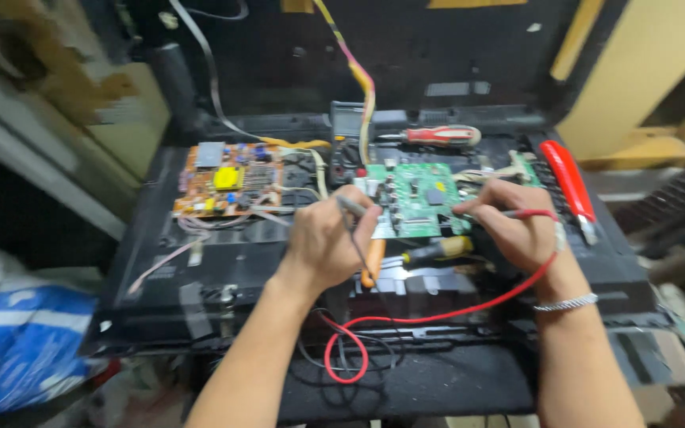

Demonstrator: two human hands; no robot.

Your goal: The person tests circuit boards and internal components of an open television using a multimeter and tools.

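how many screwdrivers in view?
3. A red-handled screwdriver lies at the back by the multimeter. An orange-handled one sits under the left hand. A yellow-and-black one lies below the green board. Others may be hidden.

Probes (509,213) on green circuit board (415,198)

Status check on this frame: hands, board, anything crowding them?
Left hand grips black probe. Right hand grips red probe; both tips on green circuit board. Yellow-handled screwdriver lies just below.

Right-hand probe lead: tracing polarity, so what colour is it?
Red lead, held by the right hand; head view.
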